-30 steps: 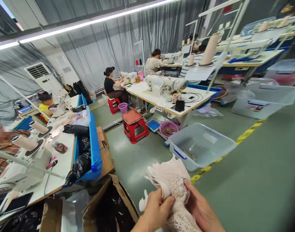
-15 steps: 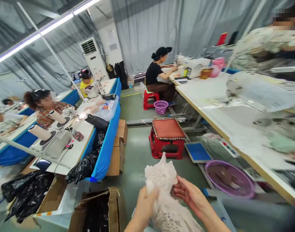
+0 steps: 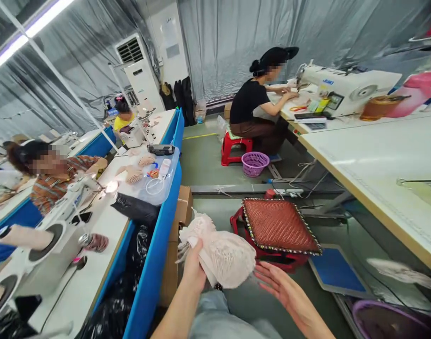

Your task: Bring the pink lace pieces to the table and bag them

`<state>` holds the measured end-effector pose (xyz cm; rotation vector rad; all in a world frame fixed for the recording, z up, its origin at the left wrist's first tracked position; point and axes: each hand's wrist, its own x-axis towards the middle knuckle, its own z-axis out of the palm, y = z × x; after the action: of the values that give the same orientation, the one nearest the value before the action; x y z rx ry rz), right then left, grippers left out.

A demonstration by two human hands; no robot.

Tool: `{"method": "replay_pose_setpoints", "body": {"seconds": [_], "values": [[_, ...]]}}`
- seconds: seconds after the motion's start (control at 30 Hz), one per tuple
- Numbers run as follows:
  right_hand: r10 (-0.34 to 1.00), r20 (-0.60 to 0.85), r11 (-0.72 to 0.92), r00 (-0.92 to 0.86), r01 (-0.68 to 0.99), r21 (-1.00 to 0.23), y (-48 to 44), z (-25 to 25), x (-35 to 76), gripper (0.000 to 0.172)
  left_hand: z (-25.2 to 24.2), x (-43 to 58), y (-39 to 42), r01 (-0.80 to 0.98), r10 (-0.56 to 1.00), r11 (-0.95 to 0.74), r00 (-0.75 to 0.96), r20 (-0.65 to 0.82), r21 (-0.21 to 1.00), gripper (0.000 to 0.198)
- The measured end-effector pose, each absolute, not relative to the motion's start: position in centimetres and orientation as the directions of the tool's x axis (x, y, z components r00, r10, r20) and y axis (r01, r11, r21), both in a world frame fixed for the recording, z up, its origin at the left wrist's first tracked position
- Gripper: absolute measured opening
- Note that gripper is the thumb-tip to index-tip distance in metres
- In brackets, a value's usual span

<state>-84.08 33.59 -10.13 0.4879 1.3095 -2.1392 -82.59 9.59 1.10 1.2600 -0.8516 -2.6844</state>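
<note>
- Gripping a bundle of pale lace pieces [image 3: 219, 256], the left hand [image 3: 193, 268] has its fingers curled round the stack's near edge, low in the middle of the view.
- Right hand [image 3: 281, 288] hovers just beside the bundle, palm up, fingers spread wide, holding nothing and not touching the lace.
- Red stool [image 3: 276, 230] with a woven cushion stands right behind the lace.
- Blue-edged sewing table [image 3: 155, 245] runs along the left; a seated person in black [image 3: 252, 106] works at a white sewing machine [image 3: 342, 87].
</note>
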Motion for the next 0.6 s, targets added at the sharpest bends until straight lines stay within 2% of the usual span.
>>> {"method": "replay_pose_setpoints", "body": {"seconds": [0.1, 0.23, 0.43, 0.53, 0.6], "values": [[-0.279, -0.561, -0.338, -0.779, 0.627, -0.702, 32.1, -9.3, -87.5, 0.065, 1.5, -88.7, 8.3, -0.249, -0.23, -0.841, -0.637, -0.735, 0.48, 0.041], [-0.341, -0.564, -0.308, -0.752, 0.656, -0.689, 29.7, -8.7, -93.3, 0.065, 1.5, -96.7, 7.3, -0.283, -0.21, -0.83, -0.639, -0.74, 0.48, 0.047], [-0.436, -0.578, -0.373, -0.69, 0.723, -0.582, 26.3, -9.4, -106.6, 0.076, 2.8, -107.5, 6.9, -0.202, -0.261, -0.832, -0.679, -0.686, 0.517, 0.045], [-0.492, -0.608, -0.337, -0.623, 0.78, -0.527, 24.3, -9.6, -113.1, 0.072, 3.3, -111.3, 6.2, -0.121, -0.345, -0.831, -0.653, -0.675, 0.543, 0.044], [-0.498, -0.611, -0.309, -0.615, 0.785, -0.538, 22.9, -9.4, -116.6, 0.065, 3.1, -113.5, 5.5, -0.081, -0.37, -0.832, -0.655, -0.658, 0.548, 0.042]]}}
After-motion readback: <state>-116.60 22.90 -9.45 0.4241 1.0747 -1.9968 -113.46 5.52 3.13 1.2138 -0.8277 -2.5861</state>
